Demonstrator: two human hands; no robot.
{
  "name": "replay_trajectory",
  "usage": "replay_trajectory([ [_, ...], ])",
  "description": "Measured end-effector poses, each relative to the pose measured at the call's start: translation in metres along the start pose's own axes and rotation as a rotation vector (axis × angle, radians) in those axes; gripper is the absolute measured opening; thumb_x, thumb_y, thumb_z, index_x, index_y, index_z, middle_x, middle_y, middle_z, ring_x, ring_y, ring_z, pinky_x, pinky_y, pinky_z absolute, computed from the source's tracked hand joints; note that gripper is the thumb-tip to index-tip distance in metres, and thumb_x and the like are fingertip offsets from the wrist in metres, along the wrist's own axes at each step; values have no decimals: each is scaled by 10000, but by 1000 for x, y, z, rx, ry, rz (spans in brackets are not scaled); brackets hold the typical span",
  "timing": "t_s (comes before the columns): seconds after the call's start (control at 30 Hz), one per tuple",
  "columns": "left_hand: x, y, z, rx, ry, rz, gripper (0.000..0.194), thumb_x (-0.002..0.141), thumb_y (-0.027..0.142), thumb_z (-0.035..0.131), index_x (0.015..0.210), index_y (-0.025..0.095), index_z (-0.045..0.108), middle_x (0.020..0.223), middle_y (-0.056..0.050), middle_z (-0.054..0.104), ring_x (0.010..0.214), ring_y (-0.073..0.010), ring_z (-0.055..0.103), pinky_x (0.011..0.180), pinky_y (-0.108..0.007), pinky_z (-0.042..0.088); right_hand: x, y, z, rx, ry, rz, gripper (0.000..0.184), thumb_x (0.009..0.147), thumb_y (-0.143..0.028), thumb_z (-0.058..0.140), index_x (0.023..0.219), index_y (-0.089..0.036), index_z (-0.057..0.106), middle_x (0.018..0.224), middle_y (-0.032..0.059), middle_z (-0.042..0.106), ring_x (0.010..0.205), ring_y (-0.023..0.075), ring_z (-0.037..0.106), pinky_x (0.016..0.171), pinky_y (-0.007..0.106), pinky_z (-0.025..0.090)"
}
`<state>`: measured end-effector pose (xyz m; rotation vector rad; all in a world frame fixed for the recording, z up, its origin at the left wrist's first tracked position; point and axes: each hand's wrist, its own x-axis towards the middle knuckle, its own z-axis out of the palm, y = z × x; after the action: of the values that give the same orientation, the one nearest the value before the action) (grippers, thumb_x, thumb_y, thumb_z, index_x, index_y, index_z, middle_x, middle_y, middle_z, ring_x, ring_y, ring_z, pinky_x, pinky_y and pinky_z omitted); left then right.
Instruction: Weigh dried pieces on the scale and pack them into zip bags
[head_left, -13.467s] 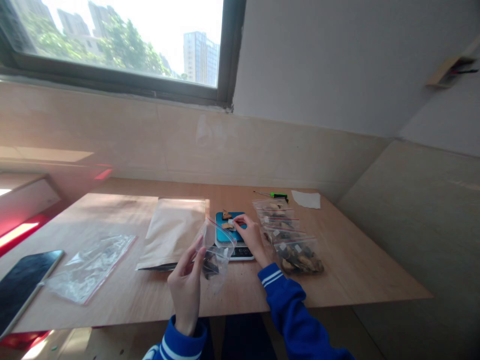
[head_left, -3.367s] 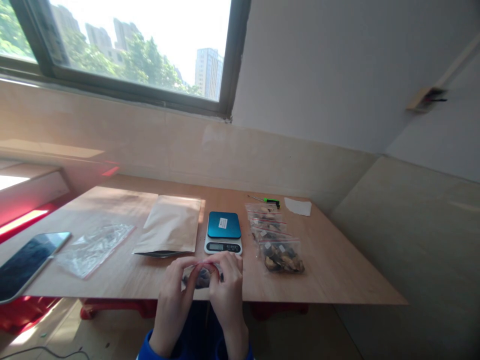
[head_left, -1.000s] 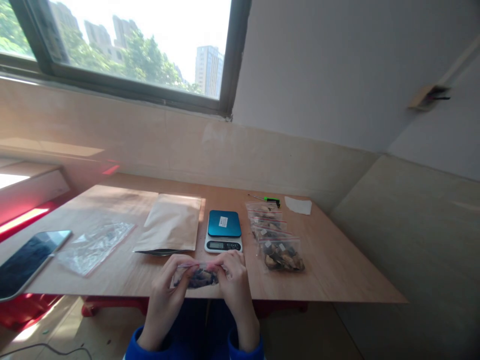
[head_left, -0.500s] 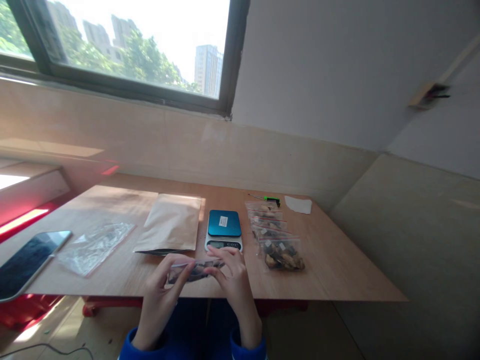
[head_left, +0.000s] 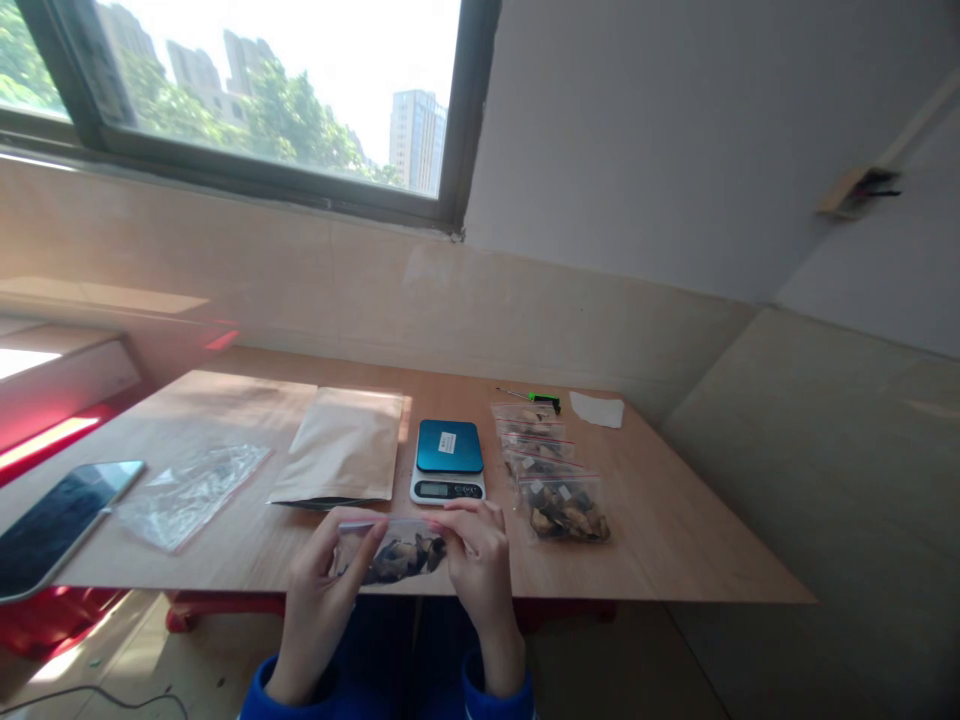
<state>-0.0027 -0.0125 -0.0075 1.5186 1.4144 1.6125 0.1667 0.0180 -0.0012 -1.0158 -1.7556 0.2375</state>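
Observation:
Between my hands, above the table's front edge, is a clear zip bag [head_left: 405, 560] with dark, dried pieces inside. My left hand [head_left: 326, 575] pinches its upper left corner. At the upper right corner, the fingers of my right hand [head_left: 480, 560] are closed on the bag's top edge. Just beyond the hands sits a digital scale [head_left: 450, 447] with a blue plate, bearing only a white label. Right of it, several filled zip bags [head_left: 568, 510] lie overlapping in a row; the nearest holds brown dried slices.
A brown paper pouch [head_left: 345, 445] lies left of the scale, its dark mouth toward me. Further left are a clear plastic bag [head_left: 191, 495] and a phone [head_left: 64, 525]. A green-handled screwdriver [head_left: 541, 398] and a white paper piece [head_left: 596, 409] lie at the back right.
My right hand has slid right along the bag's top edge, away from my left hand. More of the bag's front and contents now shows, and the scale's display is uncovered.

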Motion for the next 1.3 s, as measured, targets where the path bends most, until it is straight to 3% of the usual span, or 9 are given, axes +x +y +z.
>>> replay_trajectory([
  [0.23, 2, 3, -1, 54, 17, 28, 172, 835, 367, 629, 868, 199, 649, 802, -6, 674, 760, -155, 646, 701, -222, 501, 0, 16, -7, 36, -173, 70, 263, 787, -160, 727, 994, -321, 751, 881, -2, 752, 881, 197, 643, 807, 315, 463],
  [0.5, 2, 4, -6, 48, 23, -17, 195, 829, 388, 629, 881, 200, 644, 772, 7, 664, 713, -144, 625, 668, -217, 491, -5, 21, -7, 83, -162, 148, 204, 830, -93, 656, 777, -252, 771, 809, 12, 759, 807, 196, 640, 786, 321, 467],
  [0.6, 2, 5, -6, 17, 37, -62, 230, 816, 412, 634, 892, 195, 649, 776, 1, 670, 728, -156, 630, 668, -223, 496, -5, 21, -7, 141, -188, 165, 174, 865, -168, 635, 831, -264, 776, 826, 13, 766, 792, 199, 649, 816, 343, 469],
  [0.73, 3, 6, -7, -34, 94, -115, 308, 827, 484, 589, 839, 186, 663, 761, -12, 670, 741, -171, 630, 654, -231, 500, -5, 21, -12, 312, -271, 270, 221, 864, -373, 642, 1031, -278, 749, 956, 35, 760, 928, 215, 662, 820, 321, 508],
  [0.83, 4, 4, -10, -67, 194, -180, 408, 845, 553, 524, 780, 178, 671, 728, -21, 671, 726, -175, 624, 637, -235, 498, -4, 18, -16, 384, -323, 320, 296, 874, -466, 596, 979, -250, 768, 919, 52, 767, 891, 214, 684, 799, 307, 525],
  [0.97, 5, -7, -14, -85, 269, -221, 444, 843, 571, 517, 753, 171, 687, 714, -27, 690, 697, -176, 624, 637, -246, 504, -3, 12, -16, 384, -337, 300, 333, 921, -460, 524, 915, -251, 783, 836, 47, 772, 838, 214, 695, 778, 316, 533],
  [1.13, 4, -22, -14, -108, 218, -165, 427, 840, 549, 532, 812, 165, 715, 684, -34, 693, 667, -189, 639, 595, -269, 527, -3, 11, -13, 466, -342, 360, 354, 883, -498, 560, 873, -227, 788, 829, 61, 770, 803, 229, 712, 747, 334, 566],
  [1.23, 5, -21, -12, -74, 177, -148, 437, 841, 554, 524, 891, 172, 731, 810, -61, 732, 814, -230, 677, 708, -313, 560, -4, 14, -22, 533, -316, 429, 347, 878, -486, 575, 943, -205, 767, 819, 69, 768, 834, 235, 719, 814, 358, 562],
  [1.3, 6, -17, -11, -37, 57, -130, 439, 856, 548, 502, 972, 190, 728, 951, -73, 740, 940, -247, 671, 822, -350, 552, -5, 23, -38, 542, -230, 505, 387, 860, -498, 592, 1045, -181, 718, 764, 73, 762, 771, 230, 722, 751, 348, 572],
])
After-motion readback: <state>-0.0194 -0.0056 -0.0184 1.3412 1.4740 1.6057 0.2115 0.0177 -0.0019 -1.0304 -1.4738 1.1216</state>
